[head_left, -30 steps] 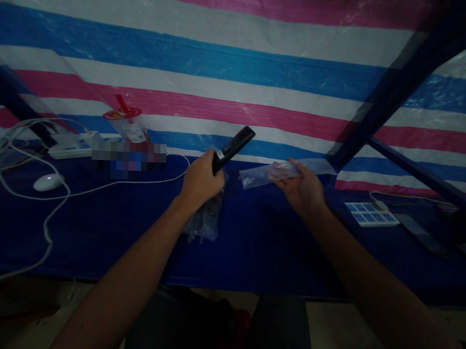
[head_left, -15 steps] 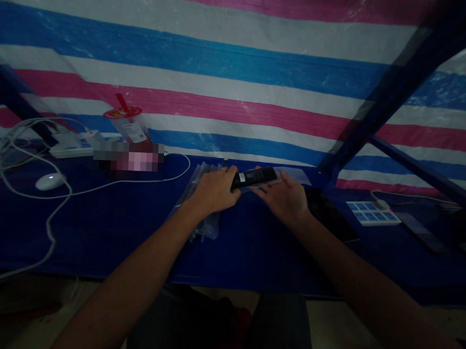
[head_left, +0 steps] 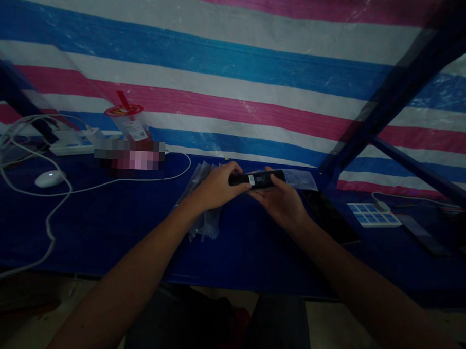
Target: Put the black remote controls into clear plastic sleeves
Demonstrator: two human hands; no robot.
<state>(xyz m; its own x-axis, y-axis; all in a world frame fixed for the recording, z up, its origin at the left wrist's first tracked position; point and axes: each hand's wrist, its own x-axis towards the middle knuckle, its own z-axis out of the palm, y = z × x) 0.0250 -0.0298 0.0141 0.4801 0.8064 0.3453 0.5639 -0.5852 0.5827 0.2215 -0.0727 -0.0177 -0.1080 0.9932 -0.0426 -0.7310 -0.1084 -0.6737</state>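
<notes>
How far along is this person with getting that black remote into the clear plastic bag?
Partway, it seems. Already done: the black remote lies level and lined up with the clear bag. In hand: the left hand grips the remote's near end while the right hand supports it and the bag from beneath. Left: most of the remote shows outside the bag. A stack of bags lies under the left wrist.

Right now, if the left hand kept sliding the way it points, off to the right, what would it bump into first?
Most likely the right hand. The left hand grips one end of the black remote and points along it; the right hand cups the other end, with the clear plastic bag just beyond. Depth is hard to judge.
</notes>
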